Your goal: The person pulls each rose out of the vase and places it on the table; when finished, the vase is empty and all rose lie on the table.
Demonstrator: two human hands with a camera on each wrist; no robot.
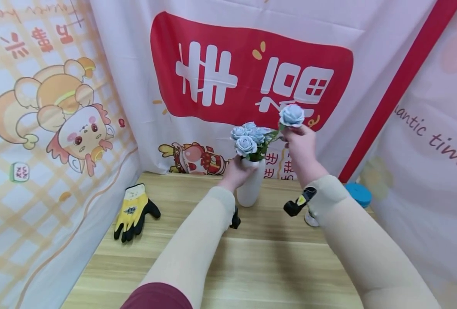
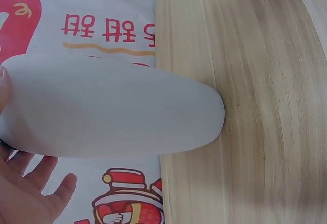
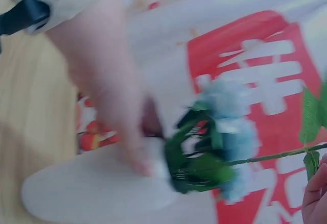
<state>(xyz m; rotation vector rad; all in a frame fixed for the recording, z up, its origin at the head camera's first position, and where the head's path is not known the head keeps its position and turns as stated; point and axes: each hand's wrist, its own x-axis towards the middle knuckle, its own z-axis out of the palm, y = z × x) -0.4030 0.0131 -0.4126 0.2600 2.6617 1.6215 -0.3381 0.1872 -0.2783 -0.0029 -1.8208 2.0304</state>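
sleeve [image 1: 196, 238] between glove [image 1: 133, 211] and vase [image 1: 249, 189]

"How's the vase [image 1: 251, 186] standing?"

"Upright on the table [image 1: 251, 266], white and smooth, in my grip."

"And the flowers?"

"Pale blue roses [image 1: 246, 146] cluster at its top over green leaves [image 3: 204, 170]. I hold one more rose [image 1: 291, 115] higher, to the right, its leafy stem [image 3: 265, 157] slanting down toward them."
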